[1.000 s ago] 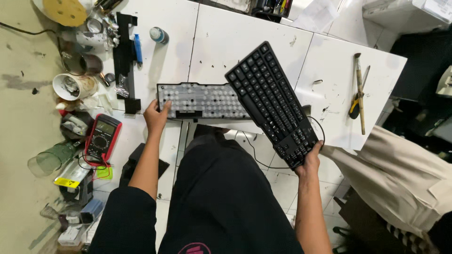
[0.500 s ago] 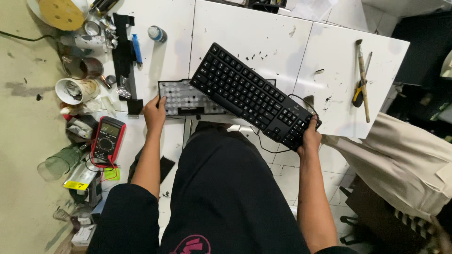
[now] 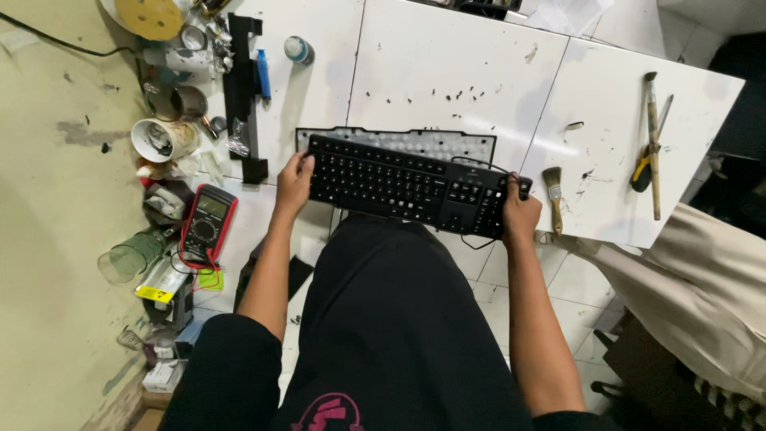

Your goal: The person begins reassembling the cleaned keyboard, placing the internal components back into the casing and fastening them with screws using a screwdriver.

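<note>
The black keyboard (image 3: 411, 185) is gripped at both short ends, by the left hand (image 3: 294, 182) and the right hand (image 3: 519, 215), fingers clenched around its edges; so it is kept level just over the grey plate (image 3: 399, 141) on the white table (image 3: 447, 72). The keyboard is long and matt, with ribbed rows of keys; a brush (image 3: 554, 195) is seen beside the right hand.

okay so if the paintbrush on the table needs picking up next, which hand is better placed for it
Probably the right hand. It grips the black keyboard at the end beside the paintbrush, which lies just past it on the white table. The left hand holds the far end.
</note>
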